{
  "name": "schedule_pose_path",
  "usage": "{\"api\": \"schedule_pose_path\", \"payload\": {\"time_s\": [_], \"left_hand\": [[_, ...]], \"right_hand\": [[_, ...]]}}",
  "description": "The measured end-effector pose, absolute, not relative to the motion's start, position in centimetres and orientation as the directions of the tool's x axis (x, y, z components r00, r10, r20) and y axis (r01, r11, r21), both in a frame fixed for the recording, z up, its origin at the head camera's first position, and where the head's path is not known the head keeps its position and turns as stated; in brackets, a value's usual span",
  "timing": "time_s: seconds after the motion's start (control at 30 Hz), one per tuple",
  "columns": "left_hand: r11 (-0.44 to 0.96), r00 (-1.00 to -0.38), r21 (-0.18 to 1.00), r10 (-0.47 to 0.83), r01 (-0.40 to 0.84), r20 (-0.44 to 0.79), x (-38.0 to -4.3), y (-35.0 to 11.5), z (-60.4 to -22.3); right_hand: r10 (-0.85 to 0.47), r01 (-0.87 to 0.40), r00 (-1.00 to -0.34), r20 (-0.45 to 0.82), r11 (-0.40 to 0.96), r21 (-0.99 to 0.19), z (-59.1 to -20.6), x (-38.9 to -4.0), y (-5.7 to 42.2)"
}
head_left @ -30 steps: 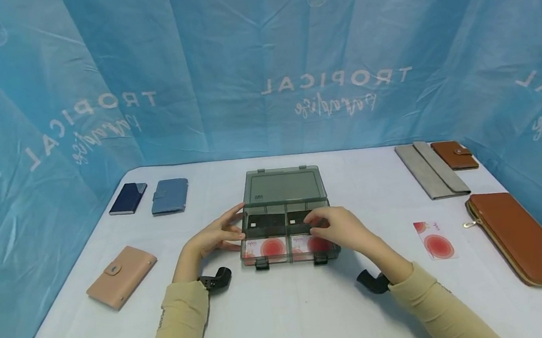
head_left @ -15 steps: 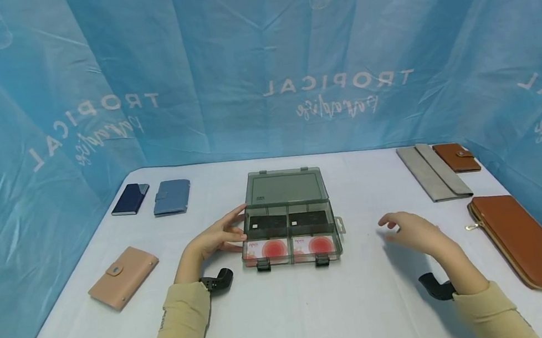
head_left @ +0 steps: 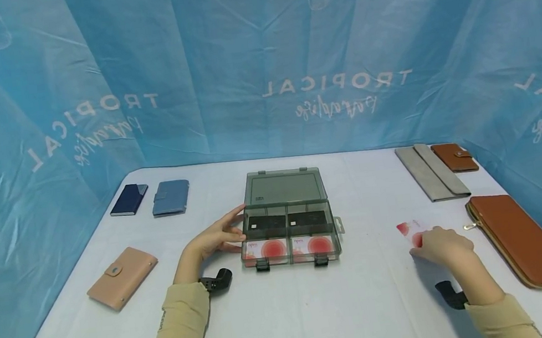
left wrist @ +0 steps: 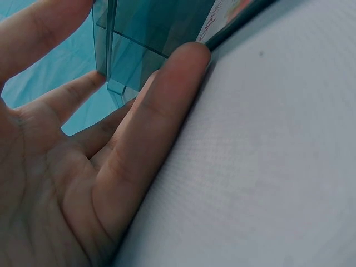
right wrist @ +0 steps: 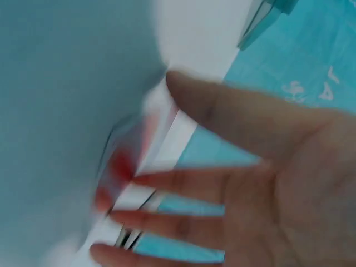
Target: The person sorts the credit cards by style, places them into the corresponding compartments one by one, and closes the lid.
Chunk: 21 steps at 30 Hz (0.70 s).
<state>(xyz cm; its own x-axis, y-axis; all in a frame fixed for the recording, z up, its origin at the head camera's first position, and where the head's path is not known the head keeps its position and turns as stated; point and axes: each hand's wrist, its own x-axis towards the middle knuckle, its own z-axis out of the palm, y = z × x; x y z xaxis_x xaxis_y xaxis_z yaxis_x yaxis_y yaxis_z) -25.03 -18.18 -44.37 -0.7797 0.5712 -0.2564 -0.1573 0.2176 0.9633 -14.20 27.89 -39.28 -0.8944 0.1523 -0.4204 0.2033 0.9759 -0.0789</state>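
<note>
A clear green plastic divided box (head_left: 288, 233) lies with its lid (head_left: 284, 187) raised back. Black cards (head_left: 267, 223) with a small pale square lie in both rear compartments, and white cards (head_left: 313, 245) with a red circle lie in both front ones. My left hand (head_left: 217, 235) rests against the box's left side with fingers spread; in the left wrist view its fingertips touch the wall (left wrist: 139, 55). Far to the right, my right hand (head_left: 443, 247) is over a loose white-and-red card (head_left: 408, 228), covering much of it. In the right wrist view the fingers are fairly straight at the blurred card (right wrist: 125, 161).
On the left lie a dark blue card holder (head_left: 129, 199), a blue wallet (head_left: 171, 197) and a tan wallet (head_left: 123, 278). On the right are a grey folded wallet (head_left: 432, 172), a small brown wallet (head_left: 454, 157) and a large brown zip wallet (head_left: 525, 240).
My right hand has left the box and moved right to the loose card, which has shifted slightly left and turned. My left hand stays at the box.
</note>
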Motion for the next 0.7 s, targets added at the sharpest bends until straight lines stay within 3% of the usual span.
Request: {"api": "schedule_pose_path", "payload": {"time_s": [0.13, 0.27, 0.43, 0.7], "left_hand": [[0.21, -0.781, 0.964, 0.569, -0.164, -0.257, -25.1, -18.2, -44.5], [0.204, -0.777, 0.965, 0.574, -0.168, -0.257, -25.1, -18.1, -44.5], [0.213, -0.775, 0.963, 0.576, -0.165, -0.26, -25.0, -18.1, -44.3], [0.228, -0.783, 0.961, 0.565, -0.154, -0.259, -24.9, -18.1, -44.2]], "right_hand": [[-0.031, 0.003, -0.935, -0.354, 0.995, -0.095, -39.8, -15.1, 26.9], [-0.111, -0.08, -0.957, -0.269, 0.989, -0.121, -40.3, -16.3, 26.1], [-0.116, -0.073, -0.967, -0.228, 0.98, -0.187, -40.5, -17.8, 26.1], [-0.138, -0.005, -0.936, -0.324, 0.925, -0.38, -40.6, -20.3, 27.2]]}}
